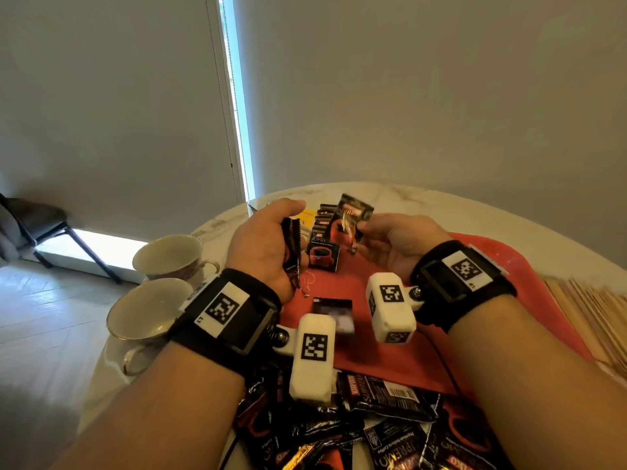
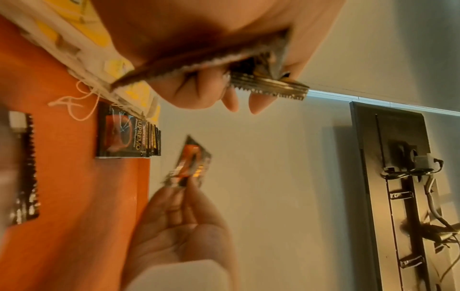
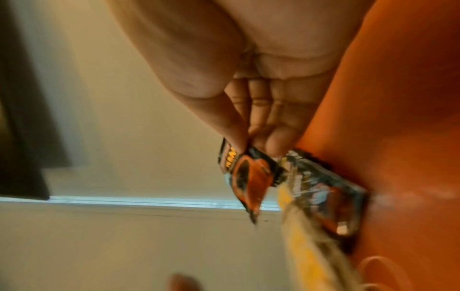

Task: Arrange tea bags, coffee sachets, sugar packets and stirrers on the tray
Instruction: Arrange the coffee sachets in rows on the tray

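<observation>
Head view, right hand (image 1: 395, 244): pinching one coffee sachet (image 1: 351, 217); lowering it squarely behind the sachet row (image 1: 322, 239) just ahead.
Left hand (image 1: 268, 245): gripping a spare sachet bundle (image 1: 293, 252); keeping it aside.

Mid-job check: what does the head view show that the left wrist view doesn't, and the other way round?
Only the head view: two cups left of the tray, the loose sachet pile at the near edge, wooden stirrers on the right.

Only the left wrist view: a monitor's back with cables, and the serrated ends of the sachet bundle in the left hand.

Both: the red tray, the row of sachets standing on it, yellow tea bags, and the right hand pinching a single sachet.
</observation>
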`<action>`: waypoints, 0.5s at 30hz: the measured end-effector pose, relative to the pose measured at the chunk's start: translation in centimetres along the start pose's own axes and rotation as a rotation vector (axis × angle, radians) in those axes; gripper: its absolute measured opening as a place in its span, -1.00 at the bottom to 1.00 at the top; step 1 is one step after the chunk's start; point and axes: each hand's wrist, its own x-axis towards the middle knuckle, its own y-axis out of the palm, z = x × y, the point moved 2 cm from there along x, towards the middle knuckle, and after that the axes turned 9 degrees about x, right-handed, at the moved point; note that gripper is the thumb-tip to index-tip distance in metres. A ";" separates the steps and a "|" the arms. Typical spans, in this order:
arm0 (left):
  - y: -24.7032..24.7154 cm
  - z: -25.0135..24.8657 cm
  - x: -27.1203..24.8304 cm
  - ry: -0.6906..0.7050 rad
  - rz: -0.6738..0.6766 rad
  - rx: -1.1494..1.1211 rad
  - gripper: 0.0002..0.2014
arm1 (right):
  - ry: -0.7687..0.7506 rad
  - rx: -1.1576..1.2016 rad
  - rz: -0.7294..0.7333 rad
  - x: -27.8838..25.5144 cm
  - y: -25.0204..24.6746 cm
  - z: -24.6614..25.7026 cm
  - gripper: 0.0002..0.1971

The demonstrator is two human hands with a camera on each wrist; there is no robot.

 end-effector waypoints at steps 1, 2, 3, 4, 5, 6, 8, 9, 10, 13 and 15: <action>-0.3 0.1 0.4 -0.005 -0.009 0.004 -0.74 | 0.049 -0.058 -0.024 0.1 -0.2 -0.6 -0.90; -0.5 0.1 0.7 -0.011 -0.016 0.005 -0.75 | 0.087 -0.123 -0.046 0.2 -0.3 -1.1 -0.92; -0.6 0.2 0.9 -0.016 -0.021 0.000 -0.77 | 0.107 -0.181 -0.061 0.4 -0.4 -1.5 -0.93; -0.7 0.2 1.0 -0.018 -0.022 -0.007 -0.80 | 0.110 -0.235 -0.069 0.5 -0.4 -1.7 -0.93; -0.7 0.2 1.0 -0.019 -0.019 -0.012 -0.81 | 0.106 -0.276 -0.070 0.6 -0.3 -1.7 -0.93; -0.8 0.2 1.1 -0.017 -0.015 -0.017 -0.80 | 0.101 -0.315 -0.071 0.7 -0.1 -1.7 -0.93; -0.9 0.2 1.2 -0.014 -0.010 -0.028 -0.78 | 0.095 -0.387 -0.074 0.9 0.2 -1.6 -0.97; -1.0 0.2 1.2 -0.015 -0.008 -0.035 -0.78 | 0.091 -0.415 -0.076 1.0 0.5 -1.6 -0.97; -1.0 0.1 1.3 -0.016 -0.007 -0.044 -0.77 | 0.091 -0.435 -0.077 1.0 0.7 -1.6 -0.97; -1.1 -0.1 1.2 -0.018 -0.009 -0.059 -0.78 | 0.104 -0.462 -0.079 1.3 1.3 -1.8 -0.99; -1.1 -0.2 1.2 -0.017 -0.009 -0.052 -0.80 | 0.106 -0.486 -0.084 1.6 1.5 -1.9 -0.95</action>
